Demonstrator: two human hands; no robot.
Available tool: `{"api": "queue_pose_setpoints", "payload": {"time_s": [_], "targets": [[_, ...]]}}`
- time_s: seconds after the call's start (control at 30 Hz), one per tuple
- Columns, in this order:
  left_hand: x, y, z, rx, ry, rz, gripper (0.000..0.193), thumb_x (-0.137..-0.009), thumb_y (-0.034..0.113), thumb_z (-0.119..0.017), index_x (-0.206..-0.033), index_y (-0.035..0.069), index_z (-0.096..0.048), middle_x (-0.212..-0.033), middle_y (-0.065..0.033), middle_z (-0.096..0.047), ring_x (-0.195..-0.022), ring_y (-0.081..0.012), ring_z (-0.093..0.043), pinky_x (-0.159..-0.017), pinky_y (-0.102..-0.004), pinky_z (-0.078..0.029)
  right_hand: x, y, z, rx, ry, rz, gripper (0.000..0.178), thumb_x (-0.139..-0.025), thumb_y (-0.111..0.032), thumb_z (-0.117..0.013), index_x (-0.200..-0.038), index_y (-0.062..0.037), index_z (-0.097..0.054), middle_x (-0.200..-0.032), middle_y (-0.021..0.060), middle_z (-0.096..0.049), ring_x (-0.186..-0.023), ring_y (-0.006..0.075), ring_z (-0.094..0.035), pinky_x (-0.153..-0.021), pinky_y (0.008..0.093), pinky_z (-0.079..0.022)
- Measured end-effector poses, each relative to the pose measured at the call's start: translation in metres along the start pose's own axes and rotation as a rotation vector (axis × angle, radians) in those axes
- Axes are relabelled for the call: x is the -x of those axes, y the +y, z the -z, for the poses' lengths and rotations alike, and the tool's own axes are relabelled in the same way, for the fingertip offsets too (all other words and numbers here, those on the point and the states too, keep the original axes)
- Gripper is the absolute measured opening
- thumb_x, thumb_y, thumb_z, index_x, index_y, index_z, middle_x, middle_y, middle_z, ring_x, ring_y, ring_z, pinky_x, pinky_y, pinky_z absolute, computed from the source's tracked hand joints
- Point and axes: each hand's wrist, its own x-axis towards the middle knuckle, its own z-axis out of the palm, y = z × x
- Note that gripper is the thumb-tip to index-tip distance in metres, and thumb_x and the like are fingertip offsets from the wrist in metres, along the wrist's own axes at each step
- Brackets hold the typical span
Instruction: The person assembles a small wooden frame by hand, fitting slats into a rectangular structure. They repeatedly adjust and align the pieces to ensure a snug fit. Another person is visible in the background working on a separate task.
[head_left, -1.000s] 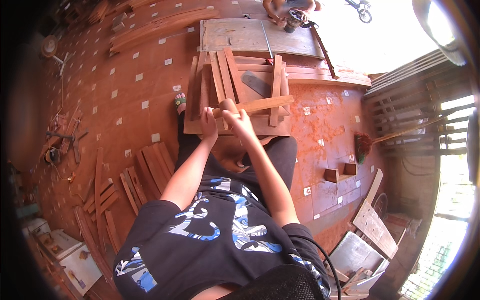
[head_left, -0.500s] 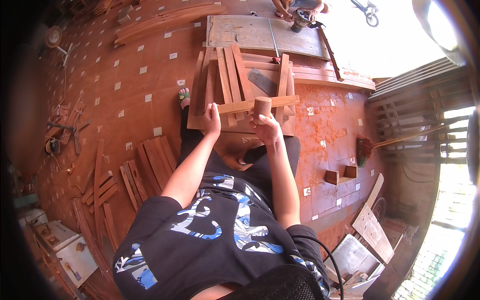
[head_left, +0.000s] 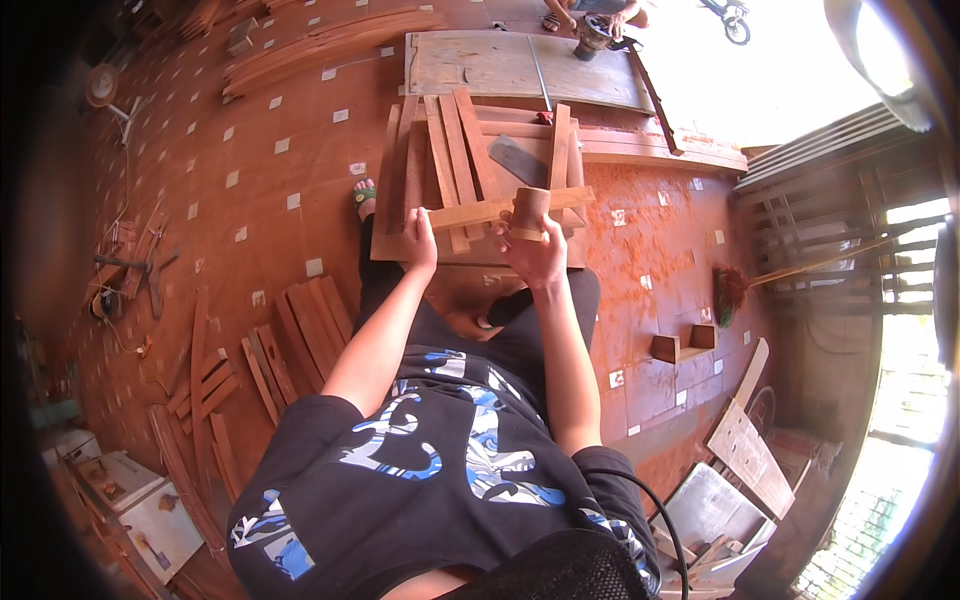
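My left hand (head_left: 420, 242) is closed round the left end of a narrow wooden strip (head_left: 468, 214). The strip lies crosswise above a low wooden work surface (head_left: 462, 256), its far end sticking out to the right. Gripped in my right hand (head_left: 537, 254) is a short brown cylinder (head_left: 531, 208), its top end toward me; I cannot tell what it is made of. It stands against the strip and hides part of it. Beyond both hands, several loose wooden strips (head_left: 443, 150) lie on the work surface beside a flat grey plate (head_left: 521, 162).
A wide board (head_left: 490, 65) lies farther off, where another person's hands (head_left: 630, 15) hold a dark tool (head_left: 592, 38). Wood pieces (head_left: 310, 315) rest on the tiled floor at left. At right are a broom (head_left: 732, 288), a small wooden bracket (head_left: 685, 343) and reddish shavings.
The cylinder in my right hand has tilted and shifted slightly right along the strip, and my fingers have changed position round it. My left hand still holds the strip's left end.
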Motion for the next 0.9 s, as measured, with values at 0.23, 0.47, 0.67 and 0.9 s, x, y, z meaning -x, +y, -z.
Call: {"api": "queue_pose_setpoints", "payload": {"time_s": [0.23,0.47,0.67,0.9], "targets": [[0.001,-0.001,-0.001,-0.026,-0.011,0.017,0.037,-0.109,0.028,-0.043,-0.084,0.002,-0.049,-0.073,-0.0065,-0.047,-0.072,-0.0143,-0.048,-0.070,-0.0321,-0.041,-0.001,-0.003,0.005,-0.137,-0.050,-0.020,0.052,-0.097,-0.049,-0.049,-0.125,-0.0060,-0.054,-0.101,0.0137,-0.060,-0.094,0.0281,-0.058,-0.079,0.0396,-0.045],[0.001,0.001,0.000,-0.032,-0.026,0.007,0.037,-0.109,0.028,-0.042,-0.086,0.001,-0.050,-0.077,-0.0094,-0.051,-0.076,-0.0162,-0.051,-0.074,-0.0325,-0.042,-0.002,-0.005,0.012,-0.097,0.033,0.008,0.049,-0.096,-0.040,-0.056,-0.125,-0.0013,-0.053,-0.105,0.0177,-0.064,-0.089,0.0296,-0.062,-0.076,0.0384,-0.048],[0.001,0.003,0.000,-0.019,-0.047,0.029,0.039,-0.110,0.030,-0.041,-0.085,0.002,-0.049,-0.076,-0.0092,-0.049,-0.075,-0.0169,-0.049,-0.074,-0.0326,-0.042,-0.004,-0.006,0.008,0.014,0.200,0.085,0.047,-0.096,-0.037,-0.058,-0.125,0.0000,-0.051,-0.112,0.0198,-0.064,-0.089,0.0288,-0.063,-0.067,0.0366,-0.050],[0.001,0.005,0.000,-0.028,-0.039,0.022,0.039,-0.110,0.030,-0.040,-0.084,0.001,-0.049,-0.075,-0.0096,-0.049,-0.074,-0.0172,-0.050,-0.073,-0.0338,-0.043,-0.006,-0.013,0.013,-0.134,0.059,0.034,0.052,-0.098,-0.048,-0.055,-0.122,-0.0016,-0.056,-0.104,0.0151,-0.064,-0.082,0.0267,-0.060,-0.068,0.0356,-0.051]]}}
